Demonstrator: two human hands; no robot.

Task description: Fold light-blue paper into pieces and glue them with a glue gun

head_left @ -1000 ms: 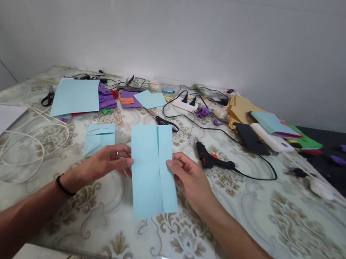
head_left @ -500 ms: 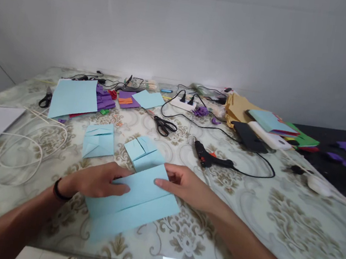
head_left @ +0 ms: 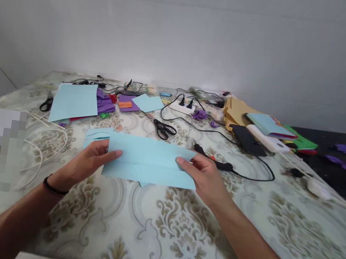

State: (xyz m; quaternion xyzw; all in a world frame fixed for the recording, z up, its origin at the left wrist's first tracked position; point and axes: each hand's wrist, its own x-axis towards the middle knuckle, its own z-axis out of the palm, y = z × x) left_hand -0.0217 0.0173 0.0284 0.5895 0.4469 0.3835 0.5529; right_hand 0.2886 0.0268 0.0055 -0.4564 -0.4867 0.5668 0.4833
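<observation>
A light blue sheet of paper point(head_left: 149, 158) with a lengthwise crease is held up above the table. My left hand point(head_left: 97, 155) pinches its left end, thumb on the near face and fingers behind. At the right end my right hand point(head_left: 201, 172) grips it the same way. Behind the sheet's left end, part of a folded light blue paper piece point(head_left: 95, 133) shows on the table. Another blue corner point(head_left: 143, 184) peeks out below the sheet; the rest of it is hidden.
Black scissors point(head_left: 164, 129) lie beyond the sheet. A glue gun point(head_left: 214, 159), partly covered by my right hand, rests at the right. Farther back are a white power strip point(head_left: 181, 106), a black phone-like slab point(head_left: 248, 140), blue paper point(head_left: 75, 103) and purple strips point(head_left: 105, 103).
The blue sheet has been lifted off the table and turned level, facing me. My hands have moved apart to its two ends. It now covers most of the folded pieces behind it.
</observation>
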